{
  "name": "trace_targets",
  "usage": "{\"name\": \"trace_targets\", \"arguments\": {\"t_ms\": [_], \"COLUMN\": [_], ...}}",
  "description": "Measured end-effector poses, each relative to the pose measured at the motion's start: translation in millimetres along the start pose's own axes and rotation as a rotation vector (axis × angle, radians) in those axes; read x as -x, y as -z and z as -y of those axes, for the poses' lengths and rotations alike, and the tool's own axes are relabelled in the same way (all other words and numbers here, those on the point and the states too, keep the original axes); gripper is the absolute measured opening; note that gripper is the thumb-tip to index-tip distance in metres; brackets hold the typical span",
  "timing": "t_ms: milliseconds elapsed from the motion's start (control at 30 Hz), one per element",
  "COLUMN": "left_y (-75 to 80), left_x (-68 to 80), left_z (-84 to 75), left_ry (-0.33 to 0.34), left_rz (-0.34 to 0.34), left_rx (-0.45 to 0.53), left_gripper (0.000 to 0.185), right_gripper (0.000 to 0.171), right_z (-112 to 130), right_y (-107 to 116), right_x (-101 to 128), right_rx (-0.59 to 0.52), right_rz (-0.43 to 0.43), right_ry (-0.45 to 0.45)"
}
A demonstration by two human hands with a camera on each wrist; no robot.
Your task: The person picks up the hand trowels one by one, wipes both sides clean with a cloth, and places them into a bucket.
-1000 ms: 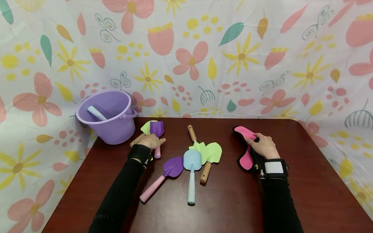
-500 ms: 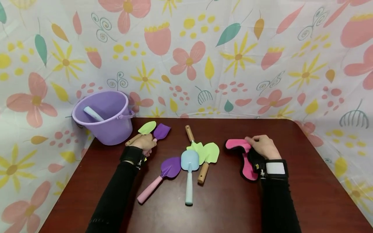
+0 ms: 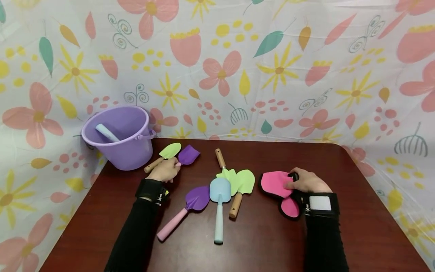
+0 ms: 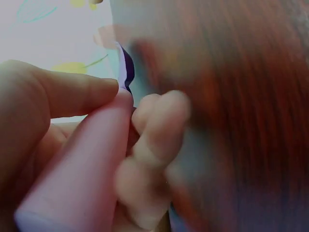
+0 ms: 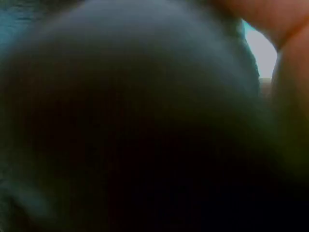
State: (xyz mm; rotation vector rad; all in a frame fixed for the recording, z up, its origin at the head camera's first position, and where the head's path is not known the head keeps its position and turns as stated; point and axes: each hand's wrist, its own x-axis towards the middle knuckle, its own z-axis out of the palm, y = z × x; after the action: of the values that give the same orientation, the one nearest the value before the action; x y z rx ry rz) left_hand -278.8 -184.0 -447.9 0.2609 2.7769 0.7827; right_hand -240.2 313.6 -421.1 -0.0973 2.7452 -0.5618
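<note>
My left hand [image 3: 165, 170] grips the pink handle [image 4: 82, 164] of a small trowel with a purple blade [image 3: 188, 155], which points away to the right. Beside it lies a green-bladed trowel [image 3: 170, 150] with a wooden handle. On the right, my right hand [image 3: 310, 181] pinches a pink cloth piece with black edging [image 3: 273, 183], shaped somewhat like an eye mask. Part of that piece hides behind the hand. A dark blur fills most of the right wrist view, with fingers [image 5: 289, 29] at the upper right.
A purple bucket [image 3: 136, 156] with a pale blue handle [image 3: 107, 133] sticking up inside stands back left. Mid-table lie a purple trowel [image 3: 198, 198], a light blue shovel [image 3: 218, 223] and two green-bladed tools, one a shovel [image 3: 245, 181]. A floral cloth [image 3: 217, 94] hangs behind.
My left hand has taken hold of the pink handle, and its purple blade has swung to the right. My right hand has turned the pink piece and shifted it slightly nearer.
</note>
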Motion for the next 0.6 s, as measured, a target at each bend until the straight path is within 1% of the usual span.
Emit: {"name": "trace_targets", "arguments": {"t_ms": [67, 133, 233, 367, 467, 600], "left_y": [3.0, 7.1, 12.4, 17.0, 17.6, 15.5], "left_x": [0.7, 1.9, 6.1, 14.2, 21.7, 29.9], "left_z": [-1.0, -3.8, -10.1, -23.8, -38.2, -56.9], "left_ry": [0.013, 0.015, 0.024, -0.044, -0.099, -0.15], "left_rz": [-0.033, -0.055, -0.092, -0.133, -0.144, -0.172], "left_rx": [-0.036, -0.043, 0.006, 0.137, 0.211, 0.242], "left_gripper": [0.023, 0.023, 0.024, 0.027, 0.028, 0.027], "right_gripper": [0.065, 0.061, 0.056, 0.048, 0.045, 0.046], "right_z": [-0.4, -1.1, -2.0, -3.2, -1.0, 8.4], "right_y": [-0.4, -0.8, -0.8, 2.9, 8.5, 18.4], "right_x": [-0.8, -1.6, -3.6, -5.2, -0.9, 11.3], "right_rx": [0.002, 0.003, -0.004, -0.019, -0.045, -0.095], "right_rz": [0.003, -0.005, -0.026, -0.106, -0.175, -0.277], "right_ry": [0.012, 0.036, 0.1, 0.201, 0.25, 0.3]}}
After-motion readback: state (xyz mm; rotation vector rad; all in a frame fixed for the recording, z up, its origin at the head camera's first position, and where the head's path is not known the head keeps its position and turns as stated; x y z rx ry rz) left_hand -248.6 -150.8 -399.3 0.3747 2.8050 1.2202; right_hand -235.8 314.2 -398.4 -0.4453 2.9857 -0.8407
